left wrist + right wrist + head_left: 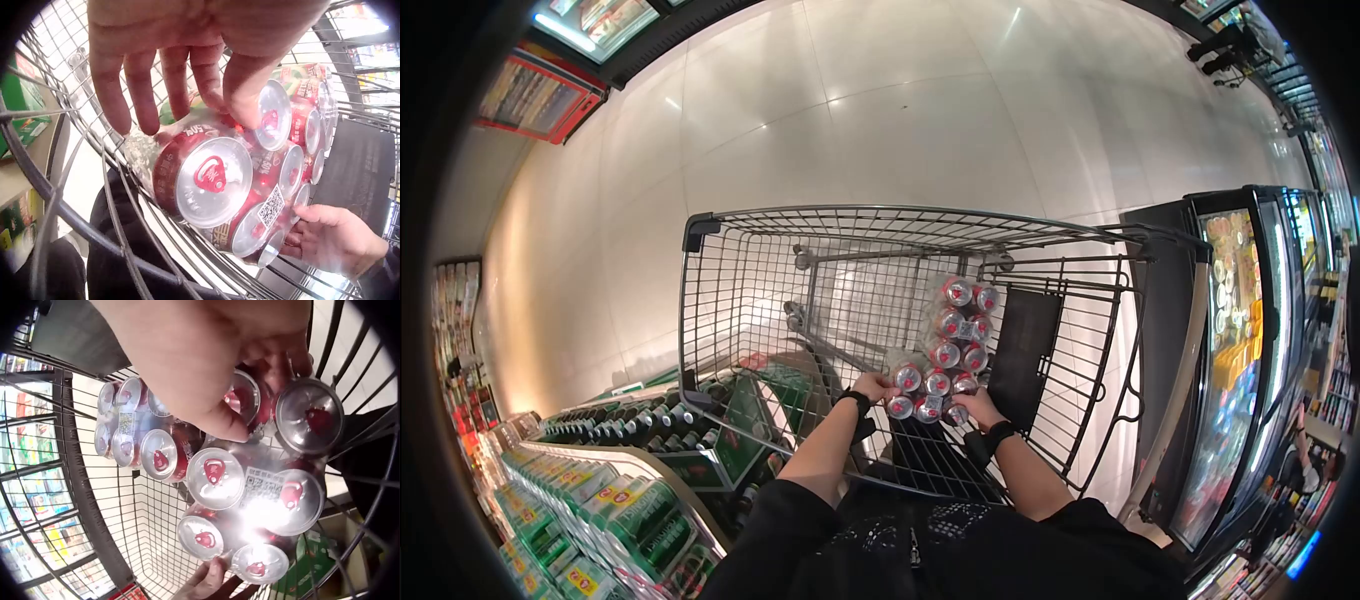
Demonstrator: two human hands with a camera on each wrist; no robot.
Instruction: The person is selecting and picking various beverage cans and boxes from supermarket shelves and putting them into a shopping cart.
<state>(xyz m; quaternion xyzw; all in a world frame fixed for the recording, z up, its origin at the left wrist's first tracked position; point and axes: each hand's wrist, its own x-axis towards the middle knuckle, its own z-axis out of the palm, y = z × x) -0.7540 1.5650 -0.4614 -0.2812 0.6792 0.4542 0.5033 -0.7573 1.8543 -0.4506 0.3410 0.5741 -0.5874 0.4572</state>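
Observation:
A shrink-wrapped pack of red cans with silver lids (930, 382) lies in the near part of the cart's basket. My left hand (873, 387) grips its left end; in the left wrist view that hand (187, 56) has its thumb against the lids (214, 181) and its fingers over the far side. My right hand (980, 408) holds the opposite end; in the right wrist view this hand (200, 362) lays its thumb across the cans (215, 478), with the other fingers curled at the edge. A second similar pack (948, 322) is just beyond, close beside the first.
The wire cart (880, 212) surrounds both packs, with a dark panel (1025, 345) at their right. Green drink packs (640, 520) and bottles stand on the left. A lit fridge (1230, 300) is on the right. Pale floor (880, 120) stretches beyond the cart.

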